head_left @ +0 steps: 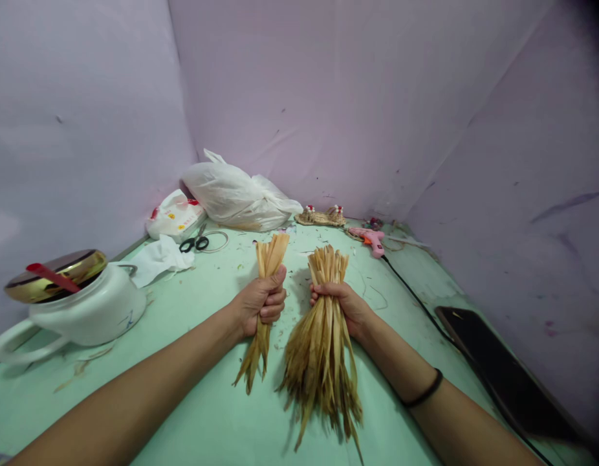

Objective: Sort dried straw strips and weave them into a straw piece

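My left hand (263, 301) is wrapped round a small bundle of dried leaves (272, 255), whose pale ends stick up above the fist and whose darker, frayed tips hang below. Beside it, my right hand (341, 301) grips a thicker bundle of dried leaves (321, 349) that fans out downward into ragged brown tips. A narrow gap separates the two bundles. Both are held upright over the pale green tabletop (207, 408).
At left stands a white mug (93, 310) with a gold lid (61, 275). Behind are a tissue pack (176, 217), black-handled scissors (195, 243), a white plastic bag (236, 194) and a woven piece (320, 218). At right lie a pink glue gun (372, 241) and a dark phone (508, 369).
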### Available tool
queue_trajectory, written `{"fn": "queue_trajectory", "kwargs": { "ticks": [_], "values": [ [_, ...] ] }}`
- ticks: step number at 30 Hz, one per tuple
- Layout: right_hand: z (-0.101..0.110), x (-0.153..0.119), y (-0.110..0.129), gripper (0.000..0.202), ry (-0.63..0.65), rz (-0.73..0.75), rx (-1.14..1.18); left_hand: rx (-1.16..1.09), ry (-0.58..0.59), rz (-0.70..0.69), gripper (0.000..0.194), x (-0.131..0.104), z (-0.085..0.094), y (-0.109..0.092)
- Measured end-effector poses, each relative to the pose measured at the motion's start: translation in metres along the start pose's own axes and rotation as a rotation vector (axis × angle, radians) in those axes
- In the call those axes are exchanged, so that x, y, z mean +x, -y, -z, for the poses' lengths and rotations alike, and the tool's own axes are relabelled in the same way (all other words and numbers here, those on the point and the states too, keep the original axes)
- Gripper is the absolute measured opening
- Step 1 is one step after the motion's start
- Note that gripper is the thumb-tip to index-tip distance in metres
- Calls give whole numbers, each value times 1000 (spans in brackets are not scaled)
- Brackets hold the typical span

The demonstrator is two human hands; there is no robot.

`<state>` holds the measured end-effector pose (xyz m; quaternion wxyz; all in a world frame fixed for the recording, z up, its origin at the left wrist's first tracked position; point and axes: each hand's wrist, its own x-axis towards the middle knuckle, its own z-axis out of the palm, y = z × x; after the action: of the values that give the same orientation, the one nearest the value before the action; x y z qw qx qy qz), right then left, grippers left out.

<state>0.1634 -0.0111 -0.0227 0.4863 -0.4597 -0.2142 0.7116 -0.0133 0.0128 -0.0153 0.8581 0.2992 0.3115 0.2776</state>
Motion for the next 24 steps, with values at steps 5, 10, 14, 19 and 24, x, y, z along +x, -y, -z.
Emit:
{"fn": "queue_trajectory", "kwargs": {
  "ticks": [5, 10, 14, 19, 24],
  "values": [
    [1, 1, -1, 4, -3, 5, 0, -9, 4, -10, 54, -1, -1, 0],
    [2, 1, -2, 5, 6, 7, 1, -5, -28, -55, 44, -3, -2, -1],
    [2, 1, -2, 4, 7, 10, -1, 1, -35, -70, 41, -5, -2, -1],
    [1, 1, -2, 4, -3, 8, -8, 8, -32, -82, 40, -4, -1, 1],
    [0, -1, -1, 4, -11, 14, -12, 30, -56, -94, 39, -3, -5, 3]
  ]
}}
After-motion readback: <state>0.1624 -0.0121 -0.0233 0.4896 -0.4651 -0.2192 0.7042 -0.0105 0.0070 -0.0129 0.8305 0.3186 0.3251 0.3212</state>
